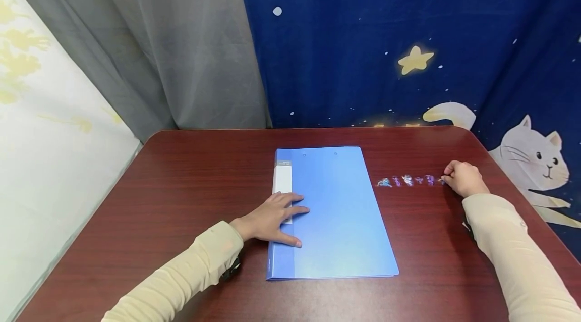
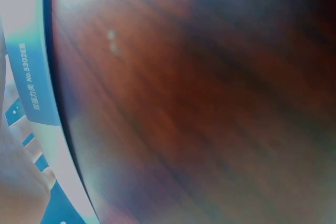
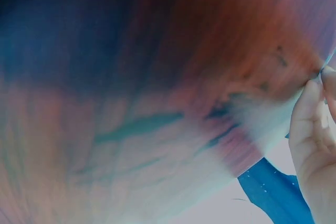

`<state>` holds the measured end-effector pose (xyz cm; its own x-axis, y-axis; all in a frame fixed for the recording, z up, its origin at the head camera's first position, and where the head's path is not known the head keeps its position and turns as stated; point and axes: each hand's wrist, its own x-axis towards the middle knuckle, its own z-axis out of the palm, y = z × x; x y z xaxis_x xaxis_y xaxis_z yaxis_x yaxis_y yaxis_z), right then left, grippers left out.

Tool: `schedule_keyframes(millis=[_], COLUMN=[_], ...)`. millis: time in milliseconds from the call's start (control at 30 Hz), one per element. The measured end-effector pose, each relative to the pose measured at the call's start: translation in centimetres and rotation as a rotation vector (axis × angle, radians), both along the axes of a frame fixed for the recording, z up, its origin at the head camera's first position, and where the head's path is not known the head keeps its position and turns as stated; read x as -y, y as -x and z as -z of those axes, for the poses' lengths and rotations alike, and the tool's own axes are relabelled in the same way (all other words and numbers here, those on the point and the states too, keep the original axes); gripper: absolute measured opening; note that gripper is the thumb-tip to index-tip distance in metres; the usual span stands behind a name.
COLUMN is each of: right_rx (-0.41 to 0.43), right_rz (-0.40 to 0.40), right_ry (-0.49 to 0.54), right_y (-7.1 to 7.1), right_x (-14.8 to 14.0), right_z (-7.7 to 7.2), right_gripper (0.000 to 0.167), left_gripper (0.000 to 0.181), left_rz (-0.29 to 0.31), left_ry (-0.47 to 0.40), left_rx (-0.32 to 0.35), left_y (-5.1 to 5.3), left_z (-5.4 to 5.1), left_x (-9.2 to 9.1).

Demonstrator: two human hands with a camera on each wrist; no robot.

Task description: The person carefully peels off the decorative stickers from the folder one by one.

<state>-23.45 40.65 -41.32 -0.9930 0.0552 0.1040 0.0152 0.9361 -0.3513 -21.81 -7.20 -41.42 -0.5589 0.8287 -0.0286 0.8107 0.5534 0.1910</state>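
Note:
A blue folder point(image 1: 336, 211) lies closed on the table, its spine with a white label to the left. My left hand point(image 1: 272, 216) rests on the spine side with fingers spread. In the left wrist view, the folder's spine point(image 2: 34, 82) shows printed lettering, beside part of my left hand point(image 2: 21, 171). Right of the folder, several small purple and blue sticker-like pieces point(image 1: 407, 180) lie in a row. At the row's right end my right hand point(image 1: 465, 179) pinches another small piece point(image 1: 442, 180) at the tabletop. In the right wrist view, my thumb and finger meet at the table surface.
The dark red wooden table point(image 1: 204, 170) has rounded far corners. Behind it hang a grey curtain point(image 1: 199, 44) and a blue curtain point(image 1: 340, 44) with stars and a cat. A white cloth point(image 1: 54, 160) hangs along the left side.

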Motion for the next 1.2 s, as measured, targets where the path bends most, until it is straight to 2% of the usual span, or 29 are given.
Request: schedule_keyframes(millis=[100, 333, 467, 833, 1033, 1200], right_rx=[0.012, 0.143, 0.152, 0.051, 0.006, -0.033], right_rz=[-0.006, 0.062, 0.058, 0.022, 0.022, -0.053], right_ry=[-0.017, -0.014, -0.013, -0.025, 0.073, 0.153], right_y=[-0.1, -0.6, -0.7, -1.4, -1.9, -2.0], right_x=[0.0, 0.2, 0.2, 0.5, 0.5, 2.4], right_z=[-0.1, -0.4, -0.7, -0.5, -0.5, -0.6], right_gripper=[0.01, 0.009, 0.01, 0.011, 0.016, 0.016], left_gripper=[0.076, 0.076, 0.075, 0.076, 0.076, 0.077], left_rz=[0.0, 0.005, -0.004, -0.021, -0.019, -0.01], left_ry=[0.004, 0.014, 0.018, 0.019, 0.005, 0.011], left_rx=[0.008, 0.013, 0.023, 0.036, 0.038, 0.032], left_y=[0.0, 0.0, 0.0, -0.2, -0.2, 0.0], left_z=[-0.1, -0.3, -0.5, -0.3, -0.2, 0.0], left_x=[0.0, -0.2, -0.2, -0.1, -0.1, -0.1])
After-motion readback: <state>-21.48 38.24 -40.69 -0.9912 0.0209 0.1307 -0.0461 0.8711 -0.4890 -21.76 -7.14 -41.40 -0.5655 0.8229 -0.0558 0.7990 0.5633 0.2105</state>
